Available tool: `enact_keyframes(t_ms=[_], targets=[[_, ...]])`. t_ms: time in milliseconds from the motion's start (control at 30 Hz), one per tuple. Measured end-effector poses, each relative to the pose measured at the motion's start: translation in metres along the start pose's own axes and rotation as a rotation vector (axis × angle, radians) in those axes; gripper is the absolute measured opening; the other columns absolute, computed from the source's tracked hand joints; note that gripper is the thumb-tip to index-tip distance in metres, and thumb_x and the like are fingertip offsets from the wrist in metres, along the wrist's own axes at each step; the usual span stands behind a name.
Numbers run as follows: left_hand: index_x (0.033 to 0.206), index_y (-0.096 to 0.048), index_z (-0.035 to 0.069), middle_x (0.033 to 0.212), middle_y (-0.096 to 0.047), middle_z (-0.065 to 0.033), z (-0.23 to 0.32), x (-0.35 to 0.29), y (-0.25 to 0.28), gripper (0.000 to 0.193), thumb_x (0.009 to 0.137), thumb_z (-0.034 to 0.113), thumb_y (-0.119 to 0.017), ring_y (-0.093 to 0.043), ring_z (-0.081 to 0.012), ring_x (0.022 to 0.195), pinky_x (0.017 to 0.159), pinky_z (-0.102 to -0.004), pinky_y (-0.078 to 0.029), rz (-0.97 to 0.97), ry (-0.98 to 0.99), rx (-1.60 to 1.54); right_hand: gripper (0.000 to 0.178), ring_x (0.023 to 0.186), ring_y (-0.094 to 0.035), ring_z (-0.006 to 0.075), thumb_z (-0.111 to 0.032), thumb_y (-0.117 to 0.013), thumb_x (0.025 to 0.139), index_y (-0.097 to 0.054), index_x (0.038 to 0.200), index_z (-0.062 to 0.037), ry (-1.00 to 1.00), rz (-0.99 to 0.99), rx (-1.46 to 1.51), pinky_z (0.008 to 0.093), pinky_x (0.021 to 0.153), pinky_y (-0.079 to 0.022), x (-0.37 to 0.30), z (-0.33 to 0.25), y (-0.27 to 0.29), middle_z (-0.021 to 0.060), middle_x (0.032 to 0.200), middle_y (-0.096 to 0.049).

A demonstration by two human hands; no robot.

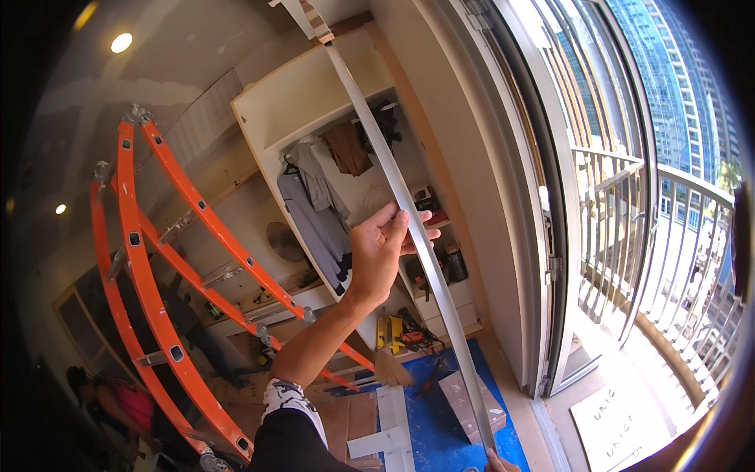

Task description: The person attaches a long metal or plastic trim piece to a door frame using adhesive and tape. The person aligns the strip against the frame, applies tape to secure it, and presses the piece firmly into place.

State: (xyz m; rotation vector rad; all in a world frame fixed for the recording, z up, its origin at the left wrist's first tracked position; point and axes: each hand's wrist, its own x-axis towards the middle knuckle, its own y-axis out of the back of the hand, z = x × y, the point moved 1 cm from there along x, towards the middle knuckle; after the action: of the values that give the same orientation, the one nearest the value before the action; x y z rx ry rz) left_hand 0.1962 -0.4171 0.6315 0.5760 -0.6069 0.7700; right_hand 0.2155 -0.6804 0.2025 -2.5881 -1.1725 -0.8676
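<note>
A long, slim silvery metal strip [429, 259] runs slanting from the upper middle down to the lower edge, like a flat bar or straightedge. My left hand [377, 256] is closed around its middle, thumb on the near face and fingertips showing past the far edge. At the strip's lower end, my right hand [500, 464] grips it; only a few fingers show at the picture's edge. Near the strip's upper end is a pale bracket-like piece [303, 17]; whether the two touch I cannot tell.
An orange stepladder [135, 236] stands left. Behind the strip is an open wardrobe [271, 106] with hanging clothes [303, 204]. A blue sheet [503, 401] covers floor beneath a box [464, 401] and broom head [391, 368]. Sliding glass doors and a balcony railing [684, 177] are right. A person [130, 409] crouches lower left.
</note>
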Motion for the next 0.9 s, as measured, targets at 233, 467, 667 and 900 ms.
enact_keyframes(t_ms=[233, 467, 667, 900], targets=[[0.119, -0.053, -0.009, 0.107, -0.066, -0.0208, -0.029, 0.058, 0.031, 0.031, 0.101, 0.015, -0.043, -0.070, -0.0286, 0.091, 0.079, -0.0366, -0.059, 0.026, 0.116, -0.030, 0.046, 0.048, -0.040, 0.0135, 0.001, -0.055, 0.089, -0.055, 0.133, -0.0092, -0.089, -0.052, -0.022, 0.0310, 0.046, -0.037, 0.052, 0.005, -0.012, 0.0071, 0.061, -0.045], [0.115, -0.056, -0.010, 0.107, -0.066, -0.0196, -0.100, 0.171, 0.082, 0.030, 0.101, 0.014, -0.042, -0.069, -0.0273, 0.092, 0.080, -0.0358, -0.058, 0.054, 0.147, 0.030, 0.043, 0.048, -0.051, 0.0251, -0.005, -0.056, 0.090, -0.055, 0.133, -0.0132, 0.143, 0.102, -0.104, 0.0360, 0.050, -0.043, 0.190, 0.002, -0.062, 0.0171, 0.061, -0.053], [0.115, -0.055, -0.010, 0.108, -0.066, -0.0189, -0.163, 0.221, 0.098, 0.032, 0.102, 0.015, -0.040, -0.069, -0.0265, 0.093, 0.081, -0.0352, -0.057, 0.067, 0.143, 0.060, 0.041, 0.046, -0.046, 0.0220, -0.003, -0.056, 0.089, -0.059, 0.129, -0.0110, 0.082, 0.052, -0.077, 0.0346, 0.049, -0.041, 0.260, 0.015, -0.069, 0.0136, 0.059, -0.049], [0.116, -0.052, -0.013, 0.106, -0.064, -0.0216, -0.201, 0.212, 0.060, 0.030, 0.102, 0.012, -0.042, -0.069, -0.0285, 0.091, 0.078, -0.0370, -0.061, -0.037, 0.108, -0.049, 0.037, 0.045, -0.047, 0.0208, -0.006, -0.055, 0.092, -0.060, 0.128, -0.0112, -0.080, 0.057, -0.145, 0.0355, 0.045, -0.039, 0.243, 0.056, -0.035, 0.0141, 0.059, -0.052]])
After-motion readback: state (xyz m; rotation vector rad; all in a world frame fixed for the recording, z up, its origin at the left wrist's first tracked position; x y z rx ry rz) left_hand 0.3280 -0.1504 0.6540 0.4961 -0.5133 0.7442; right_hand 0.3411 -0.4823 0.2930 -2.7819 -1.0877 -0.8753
